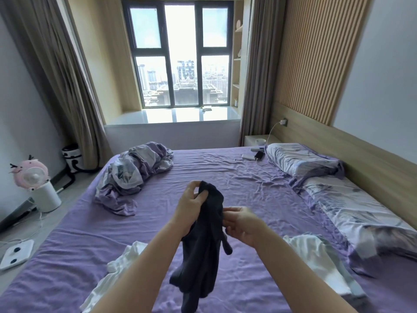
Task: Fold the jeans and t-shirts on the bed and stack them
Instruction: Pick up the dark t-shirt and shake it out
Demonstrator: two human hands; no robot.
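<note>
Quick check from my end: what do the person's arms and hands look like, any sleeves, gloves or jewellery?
Both forearms are bare up to the bottom edge of the picture: no sleeves show. The left hand and the right hand wear no gloves. I see no rings, watch or bracelet on either hand or wrist.

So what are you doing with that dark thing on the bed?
A person is holding a dark garment up over the bed. The left hand grips its top, and the right hand pinches its side; it hangs down bunched, not folded yet. Two white garments lie crumpled on the sheet, one on the left and one on the right. No stack shows yet. A rumpled quilt sits farther up the bed.
</note>
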